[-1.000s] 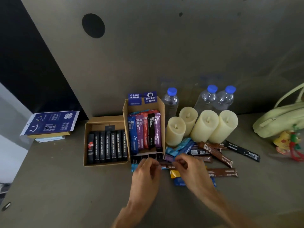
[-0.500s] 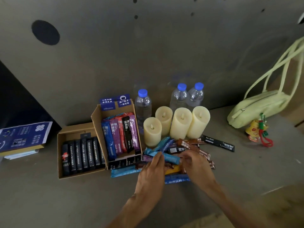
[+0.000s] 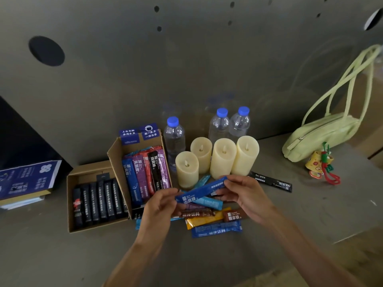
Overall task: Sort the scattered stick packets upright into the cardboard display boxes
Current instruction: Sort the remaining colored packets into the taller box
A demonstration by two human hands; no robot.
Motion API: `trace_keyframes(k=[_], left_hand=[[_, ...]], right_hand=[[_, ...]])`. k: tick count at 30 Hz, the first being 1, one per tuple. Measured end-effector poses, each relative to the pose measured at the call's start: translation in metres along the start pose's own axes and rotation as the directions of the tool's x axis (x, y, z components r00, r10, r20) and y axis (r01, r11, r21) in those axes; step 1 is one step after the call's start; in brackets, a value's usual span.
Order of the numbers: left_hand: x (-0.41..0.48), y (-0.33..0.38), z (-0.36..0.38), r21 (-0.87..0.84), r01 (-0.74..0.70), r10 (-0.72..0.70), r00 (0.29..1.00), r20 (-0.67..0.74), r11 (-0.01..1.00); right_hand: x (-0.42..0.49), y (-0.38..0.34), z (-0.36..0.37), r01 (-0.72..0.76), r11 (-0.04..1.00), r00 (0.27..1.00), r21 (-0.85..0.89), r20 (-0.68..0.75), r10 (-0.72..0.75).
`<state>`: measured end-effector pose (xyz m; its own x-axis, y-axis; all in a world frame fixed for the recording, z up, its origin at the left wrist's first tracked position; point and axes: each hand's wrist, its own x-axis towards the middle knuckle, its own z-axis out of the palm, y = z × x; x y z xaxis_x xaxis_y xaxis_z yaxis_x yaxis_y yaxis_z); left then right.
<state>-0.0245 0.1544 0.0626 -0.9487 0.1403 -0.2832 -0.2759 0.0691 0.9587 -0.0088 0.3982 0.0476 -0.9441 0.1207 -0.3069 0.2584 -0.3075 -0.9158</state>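
A dark blue stick packet (image 3: 202, 190) is lifted above the pile, tilted, with my left hand (image 3: 160, 206) pinching its lower left end and my right hand (image 3: 246, 193) pinching its upper right end. Under it lie scattered packets (image 3: 209, 221) in light blue, brown, yellow and blue. One black packet (image 3: 271, 181) lies apart on the right. The tall cardboard box (image 3: 116, 160) holds coloured packets standing upright. The low cardboard box (image 3: 71, 204) to its left holds a row of black packets.
Four cream candles (image 3: 223, 157) stand just behind the pile, with three water bottles (image 3: 174, 137) behind them. A pale green handbag (image 3: 319, 135) with a charm lies at the right. A blue printed box (image 3: 27, 182) sits far left. A grey wall rises behind.
Both hands have risen from the pile with a dark blue packet held between them. The camera has swung left to right, then closer.
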Motion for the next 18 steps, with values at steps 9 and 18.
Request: trace_keyframes(k=[9,18], left_hand=[[-0.001,0.003,-0.002,-0.014,-0.050,0.049,0.998,-0.050,0.999],[0.001,0.008,-0.010,-0.076,-0.141,0.124,0.973,-0.193,0.987]], right_hand=[[-0.007,-0.004,0.013,-0.057,0.998,0.998,-0.007,0.012,0.057],[-0.009,0.005,0.055,0.046,0.857,0.985,-0.513,0.166,0.046]])
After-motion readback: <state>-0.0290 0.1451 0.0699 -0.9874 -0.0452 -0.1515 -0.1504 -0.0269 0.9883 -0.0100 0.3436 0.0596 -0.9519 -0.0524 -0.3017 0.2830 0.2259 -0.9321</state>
